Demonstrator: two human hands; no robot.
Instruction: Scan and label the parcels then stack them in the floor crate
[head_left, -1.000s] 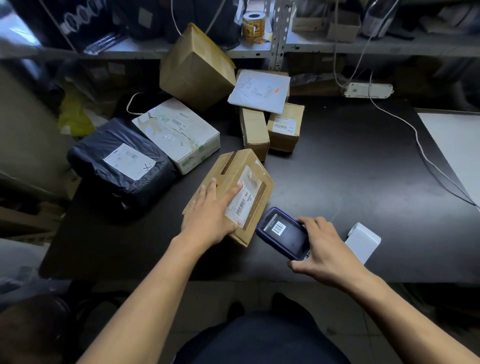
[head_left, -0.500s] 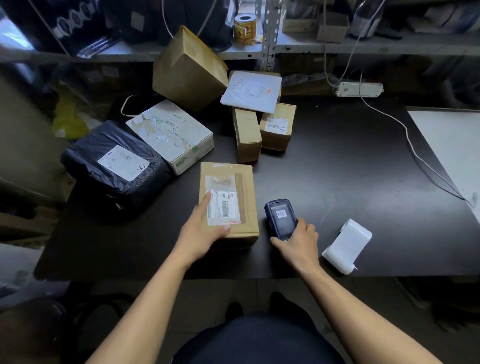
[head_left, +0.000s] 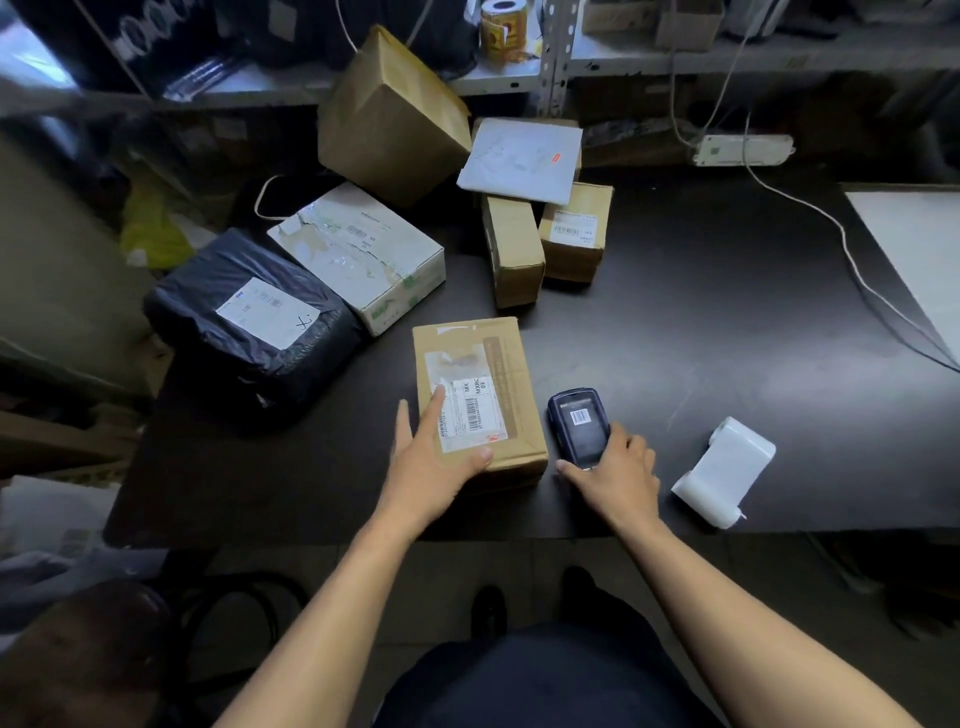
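Brown cardboard is under your left hand (head_left: 434, 465): a flat parcel (head_left: 480, 395) lies on the dark bench (head_left: 701, 332), close to the front edge, with its white label facing up. Your left fingers are straight and spread, resting on the near left corner of the parcel, so this grip is apart and holds nothing.

Just to the right of the parcel lies a dark scanner (head_left: 578, 426) with a barcode on its screen. Your right hand (head_left: 615, 473) curls round its near end, so this grip is clamped on the scanner.

A white label printer (head_left: 727, 470) sits near your right hand, not touching it.

Farther back you see a black bag parcel (head_left: 249, 322), a white box (head_left: 358, 254), a big tilted brown box (head_left: 389, 119) and two small brown boxes (head_left: 574, 231) with a white envelope (head_left: 519, 158) on top. A white cable (head_left: 841, 244) runs across the bench.
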